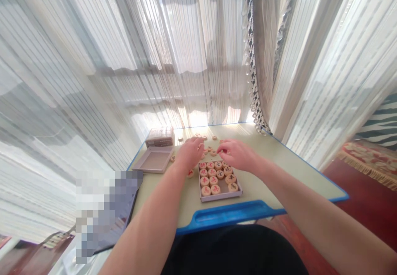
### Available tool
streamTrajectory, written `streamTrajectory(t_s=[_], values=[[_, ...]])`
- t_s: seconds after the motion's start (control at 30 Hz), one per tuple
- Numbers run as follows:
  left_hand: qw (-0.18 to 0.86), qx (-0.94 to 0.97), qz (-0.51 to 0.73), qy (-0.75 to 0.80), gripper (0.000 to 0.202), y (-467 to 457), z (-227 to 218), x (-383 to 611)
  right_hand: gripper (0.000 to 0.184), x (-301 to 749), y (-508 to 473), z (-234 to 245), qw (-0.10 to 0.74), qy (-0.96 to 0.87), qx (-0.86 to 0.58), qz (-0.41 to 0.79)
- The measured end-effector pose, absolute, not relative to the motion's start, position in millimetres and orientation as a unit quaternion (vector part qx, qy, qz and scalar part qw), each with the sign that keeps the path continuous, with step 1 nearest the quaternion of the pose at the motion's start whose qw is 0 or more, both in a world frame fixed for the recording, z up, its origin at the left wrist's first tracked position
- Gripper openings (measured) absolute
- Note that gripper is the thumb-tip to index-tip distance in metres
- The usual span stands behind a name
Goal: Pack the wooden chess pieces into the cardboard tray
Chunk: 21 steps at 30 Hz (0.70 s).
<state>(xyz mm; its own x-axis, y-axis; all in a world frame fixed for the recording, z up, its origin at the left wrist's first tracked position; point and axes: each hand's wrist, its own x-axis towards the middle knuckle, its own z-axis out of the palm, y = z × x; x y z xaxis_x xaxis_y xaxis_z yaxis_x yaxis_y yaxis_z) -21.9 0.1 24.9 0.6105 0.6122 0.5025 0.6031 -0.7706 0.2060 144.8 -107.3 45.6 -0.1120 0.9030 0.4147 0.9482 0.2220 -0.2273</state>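
A shallow grey box (238,193) on the small table holds several round wooden chess pieces (214,180) with red and black characters. My left hand (190,153) hovers just left of the box's far end, fingers curled down over loose pieces (207,150). My right hand (236,154) is over the box's far edge, fingertips pinched together on something I cannot make out. More loose pieces (204,137) lie farther back.
The table (279,171) has a blue rim and a blue front trough (226,215). An empty grey lid (154,160) and a brown box (160,136) sit at the left rear. Sheer curtains surround the table; a beaded tie (256,97) hangs at right.
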Motion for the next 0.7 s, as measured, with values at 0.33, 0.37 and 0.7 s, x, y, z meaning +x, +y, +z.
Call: streamTrajectory(t_s=[0.33, 0.37, 0.7], values=[[0.082, 0.908, 0.193, 0.362, 0.057, 15, 19, -16, 0.031, 202, -69, 13, 0.222, -0.602, -0.767, -0.023], [0.095, 0.899, 0.206, 0.374, 0.059, 17, 17, -15, 0.032, 204, -69, 13, 0.203, -0.584, -0.786, 0.002], [0.254, 0.791, 0.357, 0.427, 0.051, 24, 15, -14, 0.025, 199, -76, 22, 0.186, -0.547, -0.801, 0.156]])
